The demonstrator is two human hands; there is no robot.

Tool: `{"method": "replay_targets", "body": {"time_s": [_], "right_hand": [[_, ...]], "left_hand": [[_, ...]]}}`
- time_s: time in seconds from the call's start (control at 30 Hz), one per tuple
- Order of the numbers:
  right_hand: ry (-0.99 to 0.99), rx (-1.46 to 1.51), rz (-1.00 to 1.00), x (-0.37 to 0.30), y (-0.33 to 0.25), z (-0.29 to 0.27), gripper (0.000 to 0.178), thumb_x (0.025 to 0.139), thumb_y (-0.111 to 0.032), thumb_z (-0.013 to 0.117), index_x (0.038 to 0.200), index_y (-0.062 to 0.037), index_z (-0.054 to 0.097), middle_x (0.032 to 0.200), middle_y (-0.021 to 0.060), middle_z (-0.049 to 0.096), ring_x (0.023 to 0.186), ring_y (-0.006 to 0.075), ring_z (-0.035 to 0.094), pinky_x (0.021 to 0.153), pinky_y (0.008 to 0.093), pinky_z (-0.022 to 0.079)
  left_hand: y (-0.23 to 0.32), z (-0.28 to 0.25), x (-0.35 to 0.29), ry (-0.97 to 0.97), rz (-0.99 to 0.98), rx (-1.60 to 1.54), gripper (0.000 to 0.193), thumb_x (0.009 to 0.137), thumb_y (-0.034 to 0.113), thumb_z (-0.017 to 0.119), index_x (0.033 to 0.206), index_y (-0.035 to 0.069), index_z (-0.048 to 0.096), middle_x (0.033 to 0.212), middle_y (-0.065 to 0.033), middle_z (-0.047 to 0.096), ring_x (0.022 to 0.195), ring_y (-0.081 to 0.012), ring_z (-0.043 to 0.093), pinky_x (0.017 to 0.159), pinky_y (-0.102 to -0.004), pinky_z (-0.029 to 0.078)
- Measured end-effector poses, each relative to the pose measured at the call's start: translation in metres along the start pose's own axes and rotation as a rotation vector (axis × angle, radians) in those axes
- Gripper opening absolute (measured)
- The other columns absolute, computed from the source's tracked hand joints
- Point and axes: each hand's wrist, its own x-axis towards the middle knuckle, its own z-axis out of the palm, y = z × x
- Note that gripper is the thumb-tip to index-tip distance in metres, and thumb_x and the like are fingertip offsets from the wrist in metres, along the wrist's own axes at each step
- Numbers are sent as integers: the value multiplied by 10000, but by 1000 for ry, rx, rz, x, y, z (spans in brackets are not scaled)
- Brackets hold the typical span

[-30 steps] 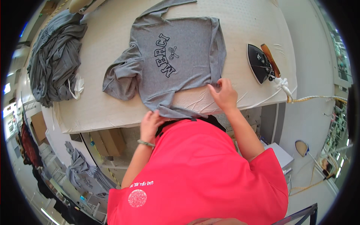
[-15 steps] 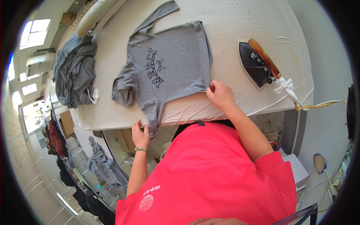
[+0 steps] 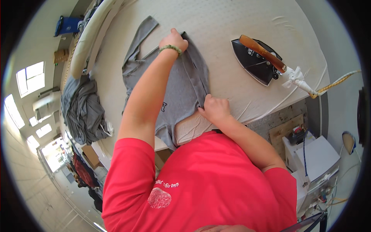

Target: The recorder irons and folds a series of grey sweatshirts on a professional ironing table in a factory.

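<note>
A grey sweatshirt [image 3: 181, 87] lies on the pale padded table, its hem side toward the right and one sleeve stretched to the far left. My left arm crosses over it and covers most of the dark printed lettering. At the far corner of the hem, my left hand [image 3: 174, 41] is closed on the fabric. My right hand [image 3: 215, 109] pinches the near hem corner close to the table's front edge. Between the two hands the hem edge bends in a loose fold. An iron [image 3: 257, 60] with a dark body and wooden handle rests to the right, apart from both hands.
A heap of grey garments [image 3: 83, 112] sits at the table's left end. A long padded roll [image 3: 92, 34] runs along the far left. White wrapping ties the iron's cord [image 3: 336, 83], which leads off right. Below the right edge stands a white cabinet [image 3: 319, 152].
My left hand has gone from beside the near sleeve across to the far hem corner and taken hold. The sweatshirt's hem edge has curved. My right hand stays at the near corner.
</note>
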Motion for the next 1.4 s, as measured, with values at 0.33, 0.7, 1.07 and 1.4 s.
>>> {"method": "replay_targets", "body": {"time_s": [0.33, 0.7, 1.07, 1.4], "right_hand": [[511, 228, -369, -13, 23, 15, 300, 812, -255, 790, 939, -90, 574, 929, 92, 632, 769, 293, 701, 639, 445, 565], [298, -49, -132, 12, -3, 18, 262, 817, -225, 771, 889, -92, 558, 928, 125, 578, 762, 315, 678, 658, 441, 557], [435, 204, -296, -36, -2, -38, 154, 833, -129, 705, 955, -102, 615, 945, 48, 639, 821, 239, 709, 673, 389, 562], [438, 99, -804, -17, 6, -43, 159, 829, -124, 646, 987, -119, 630, 893, 34, 659, 867, 185, 695, 696, 348, 549]], "left_hand": [[-31, -5, 42, -154, 202, -216, 432, 934, 256, 573, 1317, 54, 575, 1100, -259, 740, 832, -345, 768, 794, -428, 602], [-32, 18, 58, -204, 104, -301, 472, 922, 215, 583, 1348, 31, 494, 1050, -213, 744, 741, -314, 753, 676, -411, 610], [-54, -5, 48, 294, 390, -192, 298, 890, 231, 577, 1100, 121, 758, 974, -210, 765, 811, -307, 761, 826, -423, 572], [-56, -48, 43, 130, 393, -173, 315, 905, 195, 559, 1131, 128, 766, 813, -154, 740, 732, -262, 732, 765, -404, 564]]}}
